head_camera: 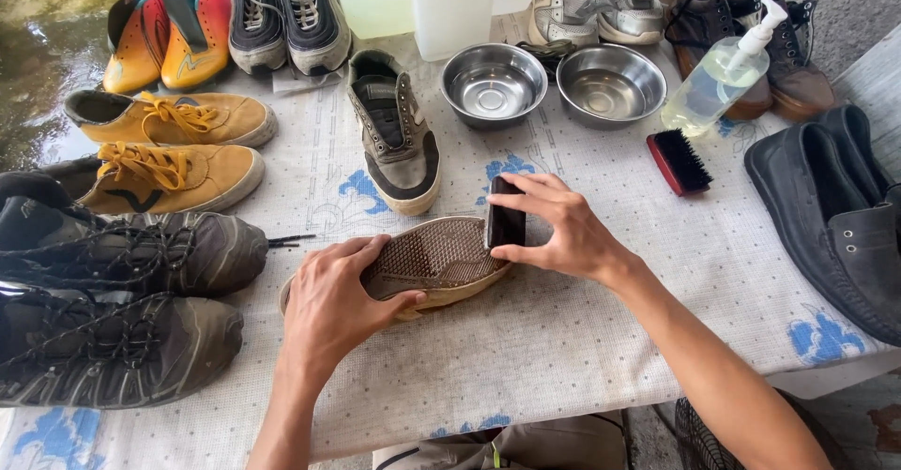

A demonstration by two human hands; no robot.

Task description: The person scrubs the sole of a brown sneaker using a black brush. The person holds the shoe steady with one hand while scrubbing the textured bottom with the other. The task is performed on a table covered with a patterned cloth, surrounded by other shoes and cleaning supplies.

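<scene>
A grey-brown sneaker (441,256) lies sole-up on the patterned tablecloth (563,339) in front of me. My left hand (328,306) grips its heel end from the near side. My right hand (554,226) holds a small dark block, perhaps a brush or eraser (505,217), pressed against the toe end of the sole. The matching sneaker (394,132) stands upright just behind.
Two steel bowls (495,83) (610,81), a pump bottle (718,76) and a red-backed brush (678,162) sit at the back. Yellow sneakers (169,151) and dark hiking shoes (122,292) lie left; black loafers (835,217) right. More shoes and white jugs (450,1) line the far edge.
</scene>
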